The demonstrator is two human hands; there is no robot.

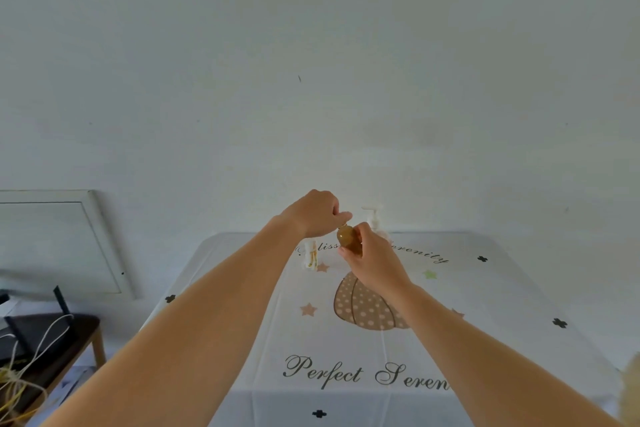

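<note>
The right hand [373, 263] grips a brown bottle [347, 238], fingers curled round its body, and holds it in the air above and beyond the pumpkin [360, 308] printed on the tablecloth [491, 302]. The left hand [313, 215], fingers curled, pinches the bottle's top from above. A white pump bottle [373, 218] stands beyond the pumpkin, just behind the right hand. A small tube [311, 255] stands beyond the pumpkin to its left.
</note>
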